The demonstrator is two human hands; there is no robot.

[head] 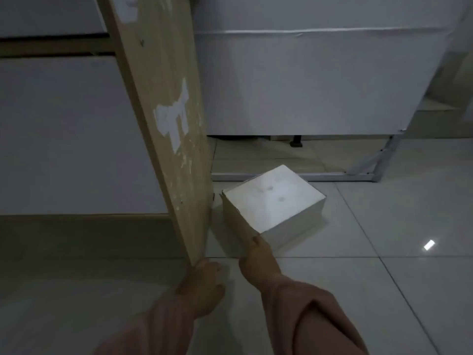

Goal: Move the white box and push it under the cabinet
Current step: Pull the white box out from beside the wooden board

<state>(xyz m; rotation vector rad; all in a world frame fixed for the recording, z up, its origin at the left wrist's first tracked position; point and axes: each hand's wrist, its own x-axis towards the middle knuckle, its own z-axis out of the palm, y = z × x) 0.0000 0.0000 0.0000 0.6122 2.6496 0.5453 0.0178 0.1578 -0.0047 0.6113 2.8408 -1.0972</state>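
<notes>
A white box [273, 201] sits on the tiled floor, turned at an angle, its far corner near a metal floor rail. My right hand [257, 260] reaches forward with its fingertips pressed against the box's near corner, not wrapped around it. My left hand [202, 285] grips the bottom edge of a slanted wooden panel [163, 119] that belongs to the furniture on the left. Behind the box stands a white cabinet [307, 85] raised off the floor, with a dark gap beneath it.
A metal frame rail [332, 176] with a slanted leg [373, 157] runs along the floor in front of the cabinet gap. A small black foot [297, 142] shows under the cabinet. White drawer fronts [64, 134] fill the left. Open tiled floor lies to the right.
</notes>
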